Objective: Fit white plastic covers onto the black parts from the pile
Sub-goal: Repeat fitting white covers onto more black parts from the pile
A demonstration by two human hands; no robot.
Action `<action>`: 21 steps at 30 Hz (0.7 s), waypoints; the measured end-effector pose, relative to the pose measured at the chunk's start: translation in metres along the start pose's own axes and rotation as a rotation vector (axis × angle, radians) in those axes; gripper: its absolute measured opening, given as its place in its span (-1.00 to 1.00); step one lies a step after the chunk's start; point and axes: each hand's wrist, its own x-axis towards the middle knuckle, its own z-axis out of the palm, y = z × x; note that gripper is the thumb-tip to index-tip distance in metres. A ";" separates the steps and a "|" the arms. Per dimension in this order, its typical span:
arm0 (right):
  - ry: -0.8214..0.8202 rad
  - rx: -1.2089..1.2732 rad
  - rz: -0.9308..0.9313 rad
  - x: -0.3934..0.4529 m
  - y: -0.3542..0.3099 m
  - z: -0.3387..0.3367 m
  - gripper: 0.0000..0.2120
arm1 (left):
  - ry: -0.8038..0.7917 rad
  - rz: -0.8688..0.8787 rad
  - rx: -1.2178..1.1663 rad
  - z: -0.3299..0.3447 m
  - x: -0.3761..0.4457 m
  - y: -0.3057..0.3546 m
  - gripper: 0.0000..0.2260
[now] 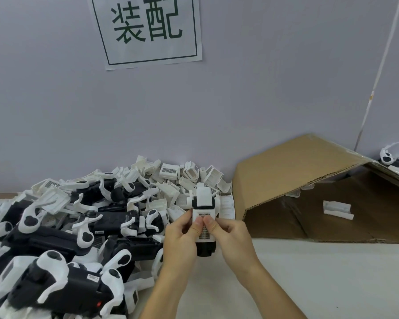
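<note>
The white cover (pixel 204 223) sat on a black part (pixel 205 248), held up just in front of the pile (pixel 78 226). Left hand (pixel 180 240) and right hand (pixel 230 238) both curled round it, thumbs pressing the grille. I'd say push evenly till it seats flush. The wall sign (pixel 146 28) read 装配.

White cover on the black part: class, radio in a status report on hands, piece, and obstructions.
Left hand and right hand both grip the black part. Thumbs press white cover onto it. Pile left, cardboard box right, nothing obstructing.
</note>
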 end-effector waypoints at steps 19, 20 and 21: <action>0.102 -0.192 -0.229 -0.007 0.009 0.007 -0.81 | 0.039 -0.012 -0.101 -0.002 0.001 0.000 -0.74; 0.127 -0.271 -0.280 -0.010 0.012 0.008 -0.72 | 0.090 -0.014 -0.146 -0.002 0.002 0.000 -0.78; 0.122 -0.336 -0.330 -0.012 0.017 0.009 -0.60 | 0.133 -0.010 -0.182 -0.002 0.003 -0.001 -0.79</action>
